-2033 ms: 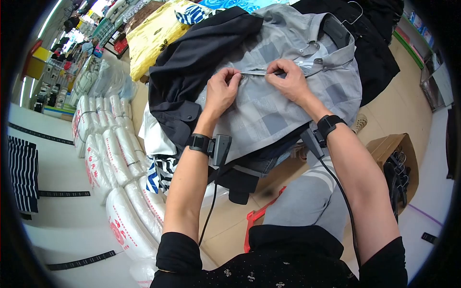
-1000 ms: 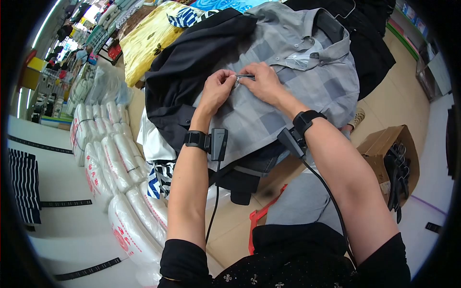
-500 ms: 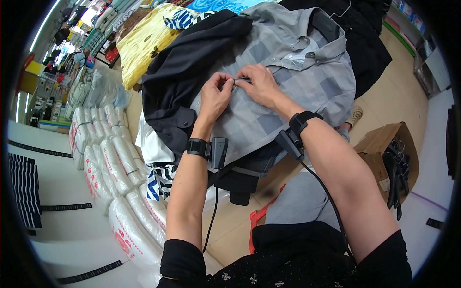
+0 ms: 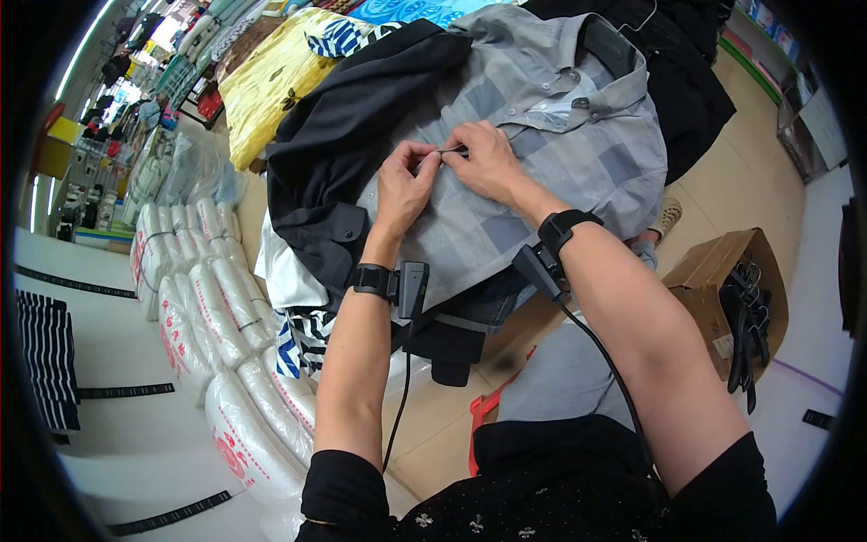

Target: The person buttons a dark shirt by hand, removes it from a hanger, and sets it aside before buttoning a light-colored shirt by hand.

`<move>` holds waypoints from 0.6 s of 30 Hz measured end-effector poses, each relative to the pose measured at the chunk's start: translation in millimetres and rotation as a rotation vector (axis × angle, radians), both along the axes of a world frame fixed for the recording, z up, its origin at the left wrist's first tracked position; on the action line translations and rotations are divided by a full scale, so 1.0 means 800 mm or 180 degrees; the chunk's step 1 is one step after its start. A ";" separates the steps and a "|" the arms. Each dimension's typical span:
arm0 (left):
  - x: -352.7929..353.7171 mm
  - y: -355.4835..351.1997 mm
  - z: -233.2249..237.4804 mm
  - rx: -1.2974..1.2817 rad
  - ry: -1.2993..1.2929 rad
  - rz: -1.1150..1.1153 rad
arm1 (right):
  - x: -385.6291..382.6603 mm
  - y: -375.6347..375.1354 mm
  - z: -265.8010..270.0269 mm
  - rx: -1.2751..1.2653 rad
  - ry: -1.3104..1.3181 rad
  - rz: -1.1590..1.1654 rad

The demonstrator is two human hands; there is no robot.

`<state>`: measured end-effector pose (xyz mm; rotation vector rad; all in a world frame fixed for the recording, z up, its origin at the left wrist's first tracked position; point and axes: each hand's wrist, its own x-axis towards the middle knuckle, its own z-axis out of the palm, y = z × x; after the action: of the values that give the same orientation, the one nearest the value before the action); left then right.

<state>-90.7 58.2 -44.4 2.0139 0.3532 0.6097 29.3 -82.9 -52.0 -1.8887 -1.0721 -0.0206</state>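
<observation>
A grey checked shirt lies spread on a pile of clothes, its collar toward the upper right and a black hanger inside the neck. Over the middle of its front, my left hand and my right hand meet almost fingertip to fingertip. Both are closed in a pinch on the shirt's front edge. A thin dark strip of it shows between them; whether a button is there is hidden by the fingers. Left of my hands rests a dark garment with a buttoned cuff.
Yellow cloth and black clothing lie around the shirt. Stacked plastic-wrapped white bundles stand at the left. On the floor at the right, a cardboard box holds black hangers. Cables run from both wrist devices.
Both hands stay at the same spot on the shirt front. My right hand and wrist have shifted very slightly left, and the fingertips have changed their pinch a little.
</observation>
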 end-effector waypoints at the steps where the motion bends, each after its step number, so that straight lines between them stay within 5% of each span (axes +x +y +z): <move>1: 0.000 0.000 0.000 -0.0004 0.0033 0.0024 | 0.000 0.000 0.000 -0.0006 -0.0012 -0.0007; 11: -0.016 -0.016 -0.002 0.0299 -0.0409 0.0093 | 0.005 -0.005 0.003 0.0236 0.0321 0.0174; 16: -0.049 -0.001 0.000 0.2320 -0.0239 0.0641 | 0.004 -0.003 0.000 0.0327 0.0236 0.0099; 18: -0.056 -0.002 0.001 0.2176 -0.0081 0.0725 | 0.002 -0.002 0.000 0.0340 0.0215 0.0095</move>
<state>-135.7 56.6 -43.2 2.6314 0.3965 0.9965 30.5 -84.3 -51.8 -1.7654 -1.0332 0.0030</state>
